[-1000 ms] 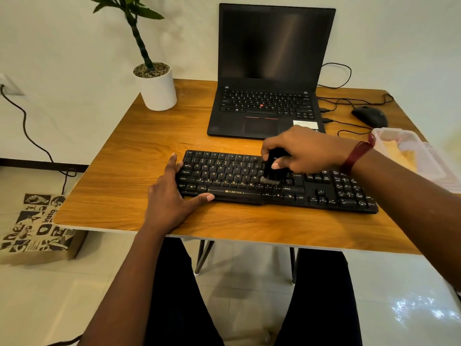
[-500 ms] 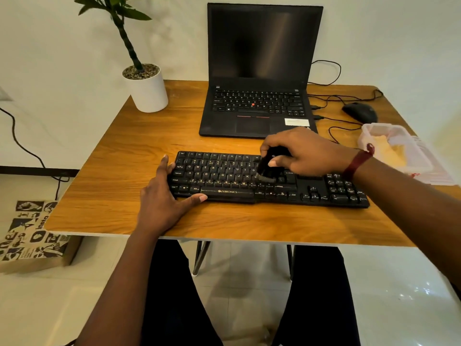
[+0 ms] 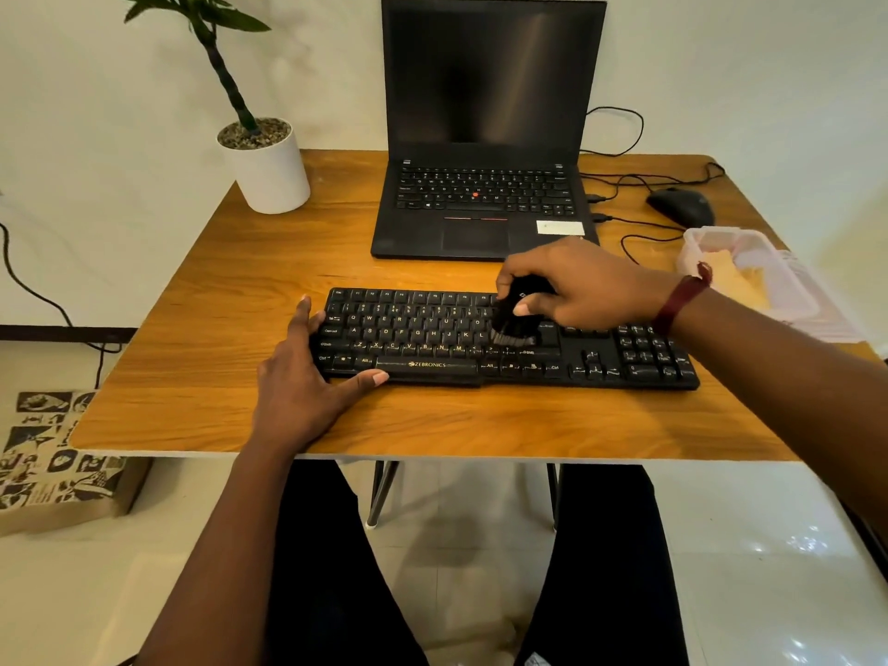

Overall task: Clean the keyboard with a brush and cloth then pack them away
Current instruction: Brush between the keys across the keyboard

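Note:
A black keyboard (image 3: pixel 432 338) lies across the front of the wooden table (image 3: pixel 230 329). My right hand (image 3: pixel 581 286) grips a small black brush (image 3: pixel 516 319), its pale bristles down on the keys right of the letter block. My left hand (image 3: pixel 307 382) rests on the keyboard's left end, fingers along the side edge and thumb stretched along the front edge by the space bar. A yellow cloth (image 3: pixel 730 281) lies inside a clear plastic box (image 3: pixel 788 290) at the table's right edge, partly hidden behind my right wrist.
An open black laptop (image 3: pixel 485 137) stands behind the keyboard. A black mouse (image 3: pixel 680 206) and its cables lie at the back right. A white plant pot (image 3: pixel 266 165) stands at the back left. A printed paper bag (image 3: pixel 53 454) sits on the floor to the left.
The brush has swept slightly down the keys, its bristles now nearer the lower rows. My left hand stays on the keyboard's left end. The camera has shifted a little.

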